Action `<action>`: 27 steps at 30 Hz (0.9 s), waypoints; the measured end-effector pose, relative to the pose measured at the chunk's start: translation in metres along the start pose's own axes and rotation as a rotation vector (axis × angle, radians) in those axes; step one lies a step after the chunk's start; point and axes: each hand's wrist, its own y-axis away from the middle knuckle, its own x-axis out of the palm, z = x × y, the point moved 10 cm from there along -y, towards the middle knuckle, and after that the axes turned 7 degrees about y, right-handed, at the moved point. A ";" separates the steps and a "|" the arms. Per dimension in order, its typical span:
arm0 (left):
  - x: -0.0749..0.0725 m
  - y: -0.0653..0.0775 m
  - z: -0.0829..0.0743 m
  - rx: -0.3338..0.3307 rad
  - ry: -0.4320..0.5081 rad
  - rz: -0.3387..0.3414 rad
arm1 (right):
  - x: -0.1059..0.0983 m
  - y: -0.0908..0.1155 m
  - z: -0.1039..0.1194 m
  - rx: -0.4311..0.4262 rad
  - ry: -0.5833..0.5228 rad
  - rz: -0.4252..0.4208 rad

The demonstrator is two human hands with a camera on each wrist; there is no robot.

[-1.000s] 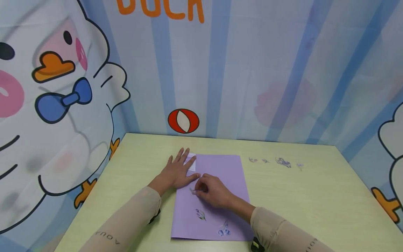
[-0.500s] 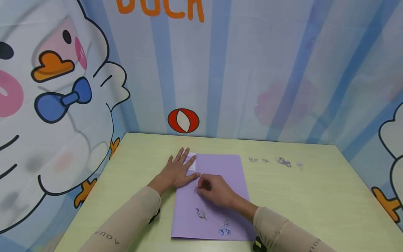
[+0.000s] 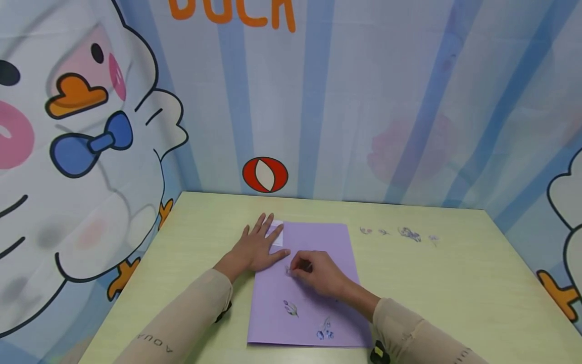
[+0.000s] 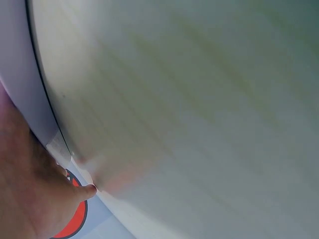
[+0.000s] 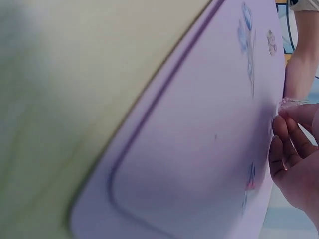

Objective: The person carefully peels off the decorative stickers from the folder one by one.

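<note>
A purple booklet or folder [image 3: 309, 237] lies on the pale table. My left hand [image 3: 254, 250] rests flat on its upper left part with fingers spread, partly covering a white label [image 3: 278, 240]. Between thumb and index finger, my right hand [image 3: 320, 273] pinches a small clear flower sticker [image 3: 288, 271] at the cover's left middle; the right wrist view shows the sticker's see-through edge [image 5: 286, 103]. Whether it touches the cover I cannot tell. Lower on the cover are a purple tulip sticker [image 3: 291, 308] and a blue flower sticker [image 3: 325, 329].
Several small flower stickers lie in a row on the table at the right, among them a larger purple one [image 3: 409, 234]. A printed duck curtain [image 3: 354, 101] stands behind the table [image 3: 436, 293]. The right forearm partly hides the cover's lower right.
My right hand has shifted slightly to the right over the cover, still pinching the flower sticker. The left hand has stayed in place.
</note>
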 end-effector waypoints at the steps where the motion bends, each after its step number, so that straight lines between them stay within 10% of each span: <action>1: 0.000 0.000 0.000 -0.001 0.002 0.000 | -0.002 0.000 -0.002 0.005 0.003 -0.002; 27: 0.007 -0.003 0.003 0.004 0.007 -0.002 | -0.135 0.043 -0.106 0.172 0.114 -0.293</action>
